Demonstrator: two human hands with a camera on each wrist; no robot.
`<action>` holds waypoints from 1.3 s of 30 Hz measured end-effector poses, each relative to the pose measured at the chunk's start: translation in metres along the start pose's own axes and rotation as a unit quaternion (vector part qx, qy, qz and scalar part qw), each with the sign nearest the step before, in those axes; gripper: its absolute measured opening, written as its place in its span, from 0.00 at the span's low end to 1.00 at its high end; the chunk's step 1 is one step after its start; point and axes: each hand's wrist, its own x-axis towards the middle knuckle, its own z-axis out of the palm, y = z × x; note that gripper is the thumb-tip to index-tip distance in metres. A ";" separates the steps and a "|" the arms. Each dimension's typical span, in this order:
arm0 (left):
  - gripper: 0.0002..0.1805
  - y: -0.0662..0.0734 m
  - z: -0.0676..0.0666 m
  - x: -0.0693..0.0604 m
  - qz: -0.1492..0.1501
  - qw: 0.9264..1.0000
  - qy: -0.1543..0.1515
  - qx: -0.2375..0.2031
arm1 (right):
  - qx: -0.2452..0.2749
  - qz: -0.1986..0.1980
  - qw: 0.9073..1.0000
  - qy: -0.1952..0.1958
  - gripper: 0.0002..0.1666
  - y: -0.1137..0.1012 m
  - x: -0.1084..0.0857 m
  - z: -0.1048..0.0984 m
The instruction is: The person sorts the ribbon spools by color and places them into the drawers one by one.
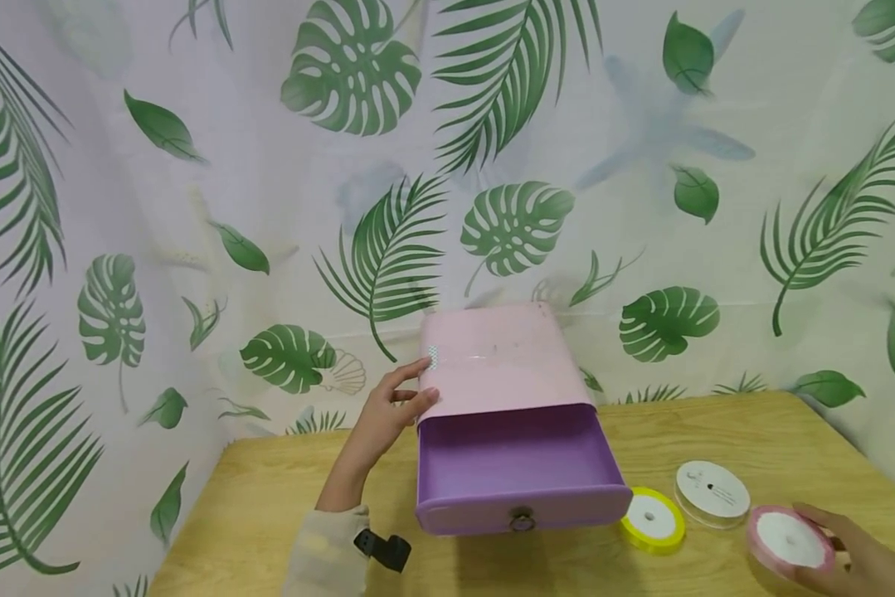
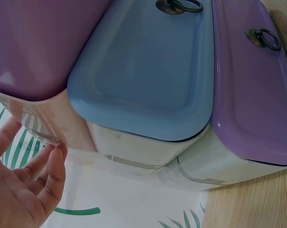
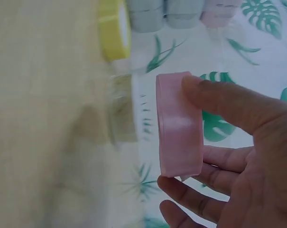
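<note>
A roll of pink ribbon (image 1: 789,539) is gripped in my right hand (image 1: 861,557), over the table's right side. The right wrist view shows the ribbon's edge (image 3: 180,126) between the thumb and the fingers. My left hand (image 1: 389,414) rests its fingertips against the left side of a pink drawer cabinet (image 1: 503,356). Its purple top drawer (image 1: 522,507) is pulled out, and the inside shows bare. In the left wrist view, a blue drawer (image 2: 148,71) and another purple drawer (image 2: 252,90) are closed, and the left hand (image 2: 27,185) touches the cabinet's side.
Right of the cabinet, a yellow ribbon roll (image 1: 652,520) and a white spool (image 1: 712,494) lie on the wooden table (image 1: 268,514). Behind the table hangs a leaf-patterned cloth (image 1: 387,207). The open drawer juts out toward me.
</note>
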 end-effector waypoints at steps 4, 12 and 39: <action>0.29 0.001 0.000 0.000 0.001 1.000 0.000 0.001 | -0.016 -0.077 0.992 0.100 0.45 -0.022 -0.008 -0.009; 0.29 0.000 -0.001 -0.002 -0.010 1.000 0.008 0.004 | 0.017 -0.250 0.938 0.237 0.37 -0.071 -0.010 -0.030; 0.29 0.002 -0.001 0.000 -0.002 1.000 0.004 0.000 | 0.031 -0.381 0.918 0.102 0.42 -0.229 0.000 -0.043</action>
